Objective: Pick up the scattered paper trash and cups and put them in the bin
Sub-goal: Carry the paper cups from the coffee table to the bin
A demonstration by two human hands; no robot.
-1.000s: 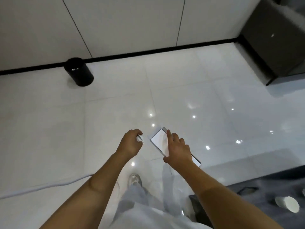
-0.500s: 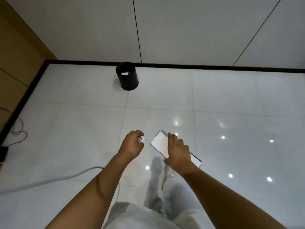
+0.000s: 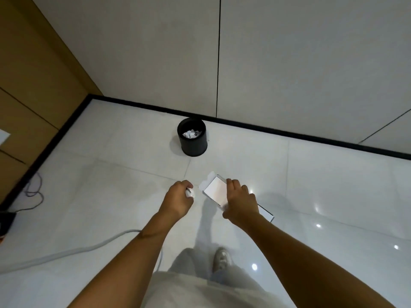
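closer now, the round black plastic bin (image 3: 193,138) is sitting larger ahead than half a second ago, and both hands are still carrying trash toward it.

the left hand (image 3: 178,200) is clenching a small crumpled white paper wad (image 3: 190,193), while the right hand (image 3: 241,204) is gripping a flat white cardboard box (image 3: 215,189) with an open end flap, its far end poking out below the wrist. the bin is standing on the glossy white tiled floor (image 3: 311,174), near the black skirting strip (image 3: 289,135) of the pale panelled wall (image 3: 289,63), with crumpled white paper (image 3: 191,133) already lying inside. bare tiles are stretching between the hands and the bin. a grey hose (image 3: 77,247) is curving along the floor at the left, and thin dark cables (image 3: 33,192) are lying by the brown wooden wall (image 3: 33,85), which has swung further into view.
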